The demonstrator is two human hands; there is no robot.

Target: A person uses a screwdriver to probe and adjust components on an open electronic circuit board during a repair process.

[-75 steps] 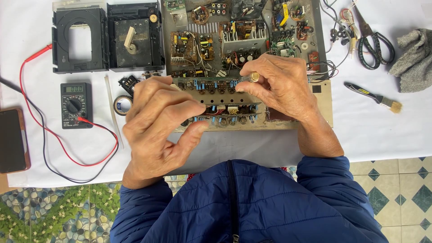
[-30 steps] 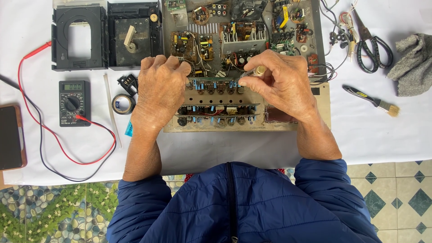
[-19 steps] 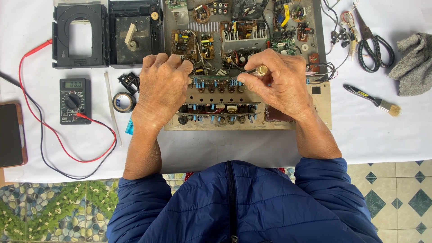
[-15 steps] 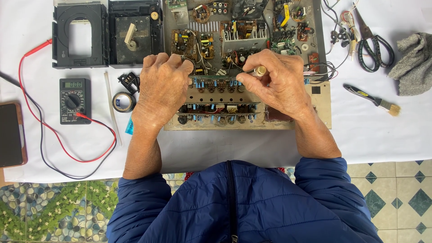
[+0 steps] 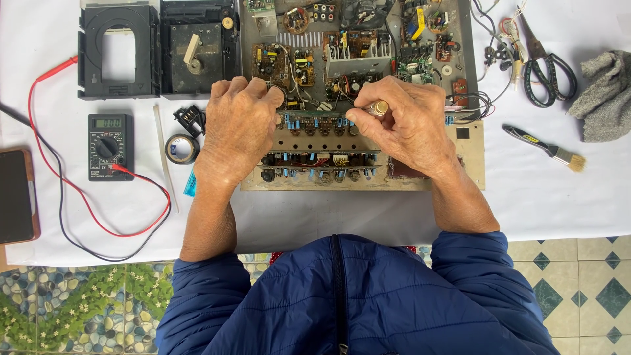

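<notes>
An opened amplifier chassis (image 5: 467, 164) full of circuit boards lies on the white cloth in front of me. My left hand (image 5: 240, 128) rests palm down on its left front part, fingers curled over the board edge (image 5: 315, 121). My right hand (image 5: 407, 125) pinches a small brass-coloured knob-like part (image 5: 378, 107) between thumb and fingers, just above the row of front controls (image 5: 315, 174).
A black multimeter (image 5: 110, 146) with red and black leads lies left, beside a tape roll (image 5: 181, 148) and a phone (image 5: 16, 196). Two black disc-drive housings (image 5: 158, 49) sit at the back left. Scissors (image 5: 545, 66), a small brush (image 5: 545, 148) and a grey cloth (image 5: 608, 95) lie right.
My left hand moved up from the chassis front onto the board and turned palm down. My right hand stayed in place, holding the brass part.
</notes>
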